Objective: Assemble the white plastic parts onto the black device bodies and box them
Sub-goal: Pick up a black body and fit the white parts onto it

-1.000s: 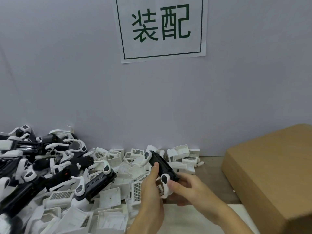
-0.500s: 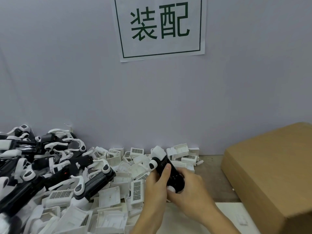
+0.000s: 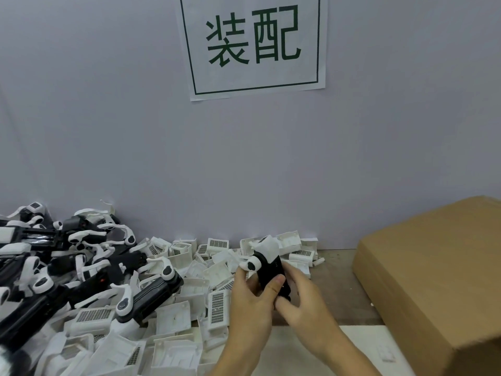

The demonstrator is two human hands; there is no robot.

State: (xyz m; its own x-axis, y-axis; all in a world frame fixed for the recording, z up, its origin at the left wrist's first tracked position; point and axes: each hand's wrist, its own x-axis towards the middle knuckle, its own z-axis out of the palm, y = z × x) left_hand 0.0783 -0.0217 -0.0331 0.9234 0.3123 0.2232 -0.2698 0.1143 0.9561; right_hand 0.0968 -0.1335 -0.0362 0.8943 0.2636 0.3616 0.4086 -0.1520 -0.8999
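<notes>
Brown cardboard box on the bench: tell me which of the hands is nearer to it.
Right. The right hand grips the black device body on the side toward the brown cardboard box; the left hand holds it on the far side.

One camera only, worn on the person's head, wide-angle. It faces forward toward a grey wall (image 3: 135, 131) with a paper sign (image 3: 253, 44) high in the middle, and tilts slightly down, so the table (image 3: 336, 283) fills only the lower third. It sits close: both forearms enter from the bottom edge, the left hand (image 3: 250, 299) and right hand (image 3: 303, 297) meeting near the bottom centre. A pile of parts (image 3: 89, 289) lies at the left, a cardboard box (image 3: 433, 280) at the right edge.
</notes>
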